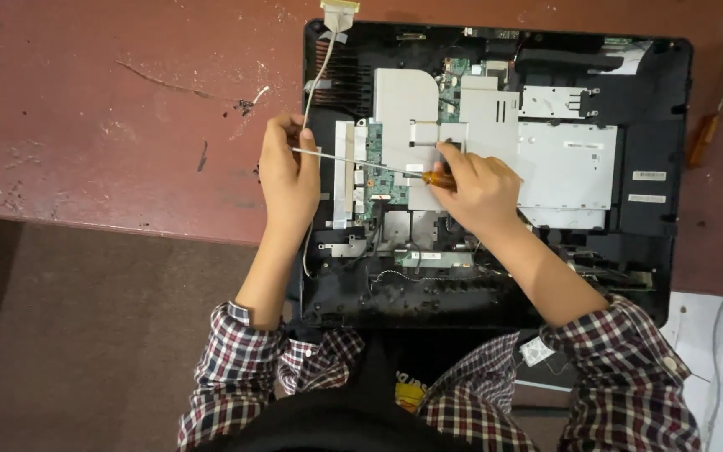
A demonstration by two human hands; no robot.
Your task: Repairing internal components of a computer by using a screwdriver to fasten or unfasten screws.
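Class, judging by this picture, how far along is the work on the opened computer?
Done: the computer's back cover is off, exposing its boards. In hand: the right hand holds an orange-handled screwdriver, its tip beside the left hand. Left: the metal shields remain mounted.

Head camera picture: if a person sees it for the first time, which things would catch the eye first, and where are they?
First the opened computer chassis, lying back-up on the reddish worn table, with silver metal shields and a green circuit board exposed in the middle. Over it, the right hand holds an orange-handled screwdriver, whose long shaft runs left to the left hand at the chassis edge. Both sleeves are plaid.
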